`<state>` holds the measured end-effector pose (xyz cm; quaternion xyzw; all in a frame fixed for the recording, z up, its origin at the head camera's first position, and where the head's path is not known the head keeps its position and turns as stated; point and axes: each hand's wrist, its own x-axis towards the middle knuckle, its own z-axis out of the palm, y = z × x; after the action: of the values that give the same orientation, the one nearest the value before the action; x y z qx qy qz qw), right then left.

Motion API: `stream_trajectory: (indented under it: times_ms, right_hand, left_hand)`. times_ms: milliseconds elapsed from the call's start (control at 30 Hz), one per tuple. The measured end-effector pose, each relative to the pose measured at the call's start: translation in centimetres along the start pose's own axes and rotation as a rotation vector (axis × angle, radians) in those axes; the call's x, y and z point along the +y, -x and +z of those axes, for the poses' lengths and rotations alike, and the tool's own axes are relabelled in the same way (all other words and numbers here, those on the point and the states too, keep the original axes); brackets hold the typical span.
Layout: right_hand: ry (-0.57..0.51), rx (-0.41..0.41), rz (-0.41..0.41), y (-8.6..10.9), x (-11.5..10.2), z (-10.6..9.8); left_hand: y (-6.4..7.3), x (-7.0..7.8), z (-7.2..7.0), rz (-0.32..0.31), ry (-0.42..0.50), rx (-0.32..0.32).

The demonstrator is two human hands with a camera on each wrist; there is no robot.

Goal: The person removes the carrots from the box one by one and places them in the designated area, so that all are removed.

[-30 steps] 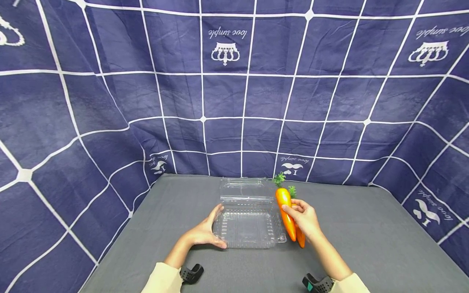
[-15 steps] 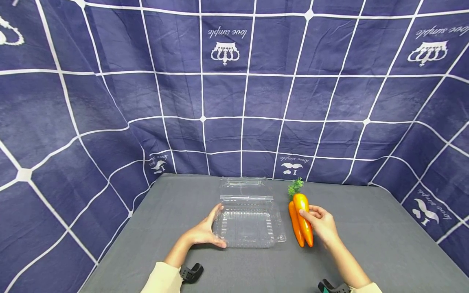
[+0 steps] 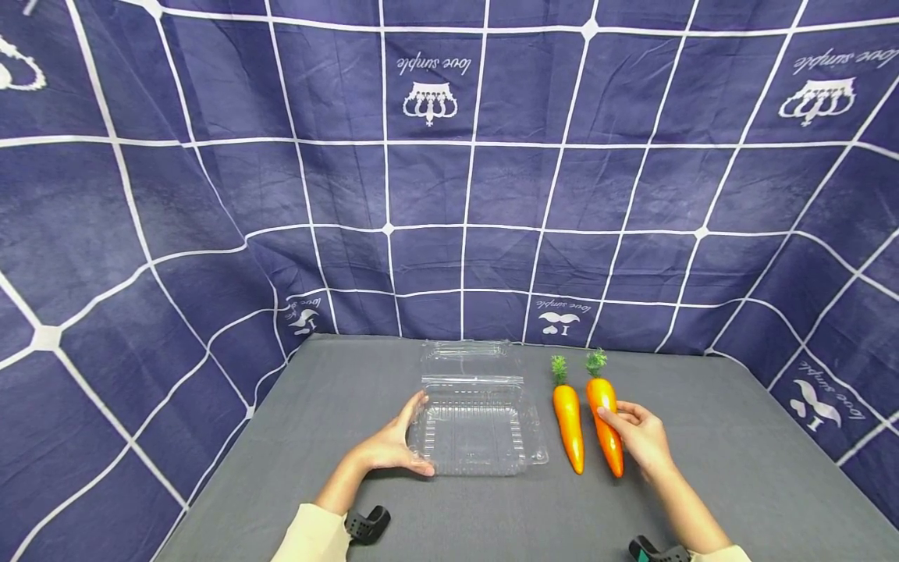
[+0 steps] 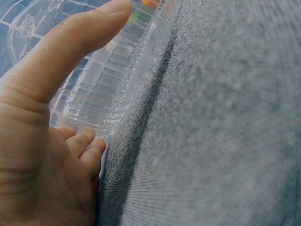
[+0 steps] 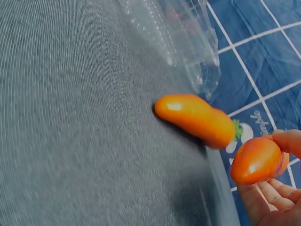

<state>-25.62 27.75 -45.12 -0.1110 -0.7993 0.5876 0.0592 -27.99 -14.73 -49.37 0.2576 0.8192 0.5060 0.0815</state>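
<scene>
A clear plastic clamshell container (image 3: 472, 470) stands on the grey table with its lid (image 3: 470, 359) folded back. My left hand (image 3: 390, 446) holds the container's left side, thumb at the front corner and fingers along the side. In the left wrist view the thumb (image 4: 70, 47) crosses in front of the clear wall. Right of the container lies an orange carrot (image 3: 570, 429) with a green leafy top. A second carrot (image 3: 605, 421) is pinched between thumb and fingers of my right hand (image 3: 642, 439); its tip points towards me in the right wrist view.
A grey cloth covers the table (image 3: 730, 453). Behind it and at both sides hangs a dark blue curtain (image 3: 506, 187) with white grid lines. Each wrist wears a black strap (image 3: 368, 524).
My right hand has moved right with its carrot, away from the container and apart from the other carrot, which now lies alone on the table. My left hand keeps its place.
</scene>
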Motion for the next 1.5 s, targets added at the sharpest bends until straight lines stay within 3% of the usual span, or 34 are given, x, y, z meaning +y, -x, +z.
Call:
stream_trajectory:
  times_ms: [967, 1233, 1500]
  right_hand:
    - [0.155, 0.035, 0.042, -2.3, 2.0, -3.1]
    - [0.245, 0.066, 0.050, -2.7, 1.8, -3.3]
    - [0.402, 0.119, 0.000, -2.6, 1.9, -2.9]
  left_hand:
    - [0.0, 0.0, 0.0, 0.007, 0.002, -0.002]
    - [0.0, -0.2, 0.0, 0.005, 0.014, -0.004]
    - [0.0, -0.2, 0.0, 0.012, 0.005, -0.004]
